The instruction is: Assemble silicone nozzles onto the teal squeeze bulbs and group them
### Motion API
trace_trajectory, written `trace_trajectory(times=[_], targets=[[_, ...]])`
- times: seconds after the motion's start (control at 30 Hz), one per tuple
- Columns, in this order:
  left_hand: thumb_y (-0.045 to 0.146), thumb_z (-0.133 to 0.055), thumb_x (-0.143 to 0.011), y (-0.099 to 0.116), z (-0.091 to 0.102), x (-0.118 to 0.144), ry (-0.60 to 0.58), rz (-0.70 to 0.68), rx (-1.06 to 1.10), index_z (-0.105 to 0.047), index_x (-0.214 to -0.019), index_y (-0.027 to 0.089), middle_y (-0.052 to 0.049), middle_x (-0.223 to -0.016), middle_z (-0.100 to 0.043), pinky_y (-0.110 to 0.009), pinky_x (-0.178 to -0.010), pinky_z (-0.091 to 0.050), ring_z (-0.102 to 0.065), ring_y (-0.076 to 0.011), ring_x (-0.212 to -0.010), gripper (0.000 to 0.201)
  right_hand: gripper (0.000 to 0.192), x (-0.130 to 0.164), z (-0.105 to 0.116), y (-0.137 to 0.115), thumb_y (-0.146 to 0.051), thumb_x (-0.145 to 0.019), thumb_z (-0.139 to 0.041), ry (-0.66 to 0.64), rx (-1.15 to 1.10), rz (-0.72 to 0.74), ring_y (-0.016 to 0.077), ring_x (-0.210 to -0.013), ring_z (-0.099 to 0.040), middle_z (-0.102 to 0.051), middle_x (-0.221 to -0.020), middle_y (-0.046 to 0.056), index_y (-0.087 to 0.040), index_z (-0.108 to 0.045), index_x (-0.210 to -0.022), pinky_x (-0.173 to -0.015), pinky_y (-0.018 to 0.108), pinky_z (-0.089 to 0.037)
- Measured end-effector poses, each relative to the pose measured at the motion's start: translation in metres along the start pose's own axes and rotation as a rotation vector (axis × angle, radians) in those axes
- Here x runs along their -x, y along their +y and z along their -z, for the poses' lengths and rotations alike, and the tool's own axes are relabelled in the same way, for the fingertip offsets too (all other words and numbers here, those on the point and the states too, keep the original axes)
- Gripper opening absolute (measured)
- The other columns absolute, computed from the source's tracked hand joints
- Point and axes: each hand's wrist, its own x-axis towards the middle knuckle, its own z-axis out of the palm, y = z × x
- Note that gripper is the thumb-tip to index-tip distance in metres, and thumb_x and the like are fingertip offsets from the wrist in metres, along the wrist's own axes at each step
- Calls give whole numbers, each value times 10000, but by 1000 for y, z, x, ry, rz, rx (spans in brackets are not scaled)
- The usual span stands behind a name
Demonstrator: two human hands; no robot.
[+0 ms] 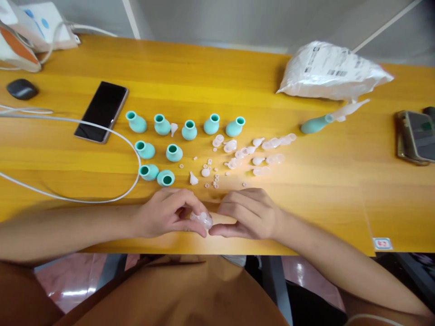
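Close to the table's front edge, my left hand [171, 213] pinches a small clear plastic bottle-like piece [205, 220] between thumb and fingers. My right hand [249, 213] is just to its right, thumb and fingers apart, with the thumb tip near the piece's end; whether they touch I cannot tell. Beyond my hands lie clear plastic pieces [261, 171], small rings [216, 178] and white funnel-shaped tips [193, 178]. Several turquoise bulbs [174, 153] with open necks stand or lean to the left. One turquoise bulb [316, 124] with a white nozzle [350, 109] lies at the right.
A white plastic package [335, 70] sits at the back right. A black phone [102, 111] lies at left, crossed by a white cable [127, 136], with a black mouse [22, 89] beyond. Another phone [419, 136] is at the far right edge.
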Motion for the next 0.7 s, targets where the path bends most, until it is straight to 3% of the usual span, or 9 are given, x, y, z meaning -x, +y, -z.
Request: trace_trajectory(times=[0.13,0.3,0.5,0.7], targets=[[550,-821,-1034,-1,-2,2,-10,-41,109,-673,-1032,204,-35,-979,-881,-220,-660,-575,-781,-118,-734,376,316,-1,0,-2,-417,-1068,-820,6,-14,39,130,-628,-644,-724,-817,0,-150,-652,-1076,-515,309,-453],[552,-777,-1064,0,-3,3,1,-56,93,-620,-1053,215,-16,-967,-871,-210,-720,-620,-832,-129,-804,372,288,-2,0,-3,-328,-1043,-852,28,-42,60,127,-672,-696,-767,-865,18,-114,-681,-1133,-533,302,-486],[572,-778,-1060,-2,-4,4,3,-72,17,-595,-994,211,9,-867,-840,-214,-670,-585,-785,-118,-701,410,346,-2,-2,-4,-282,-1050,-814,9,-6,95,124,-649,-672,-740,-848,-1,-72,-685,-1293,-501,302,-461],[589,-758,-1068,-3,-6,5,-21,-82,3,-550,-947,228,42,-809,-802,-229,-646,-551,-742,-107,-645,433,259,-2,-1,-3,-226,-1081,-705,11,11,125,129,-628,-621,-726,-836,7,-77,-695,-1293,-484,310,-421]])
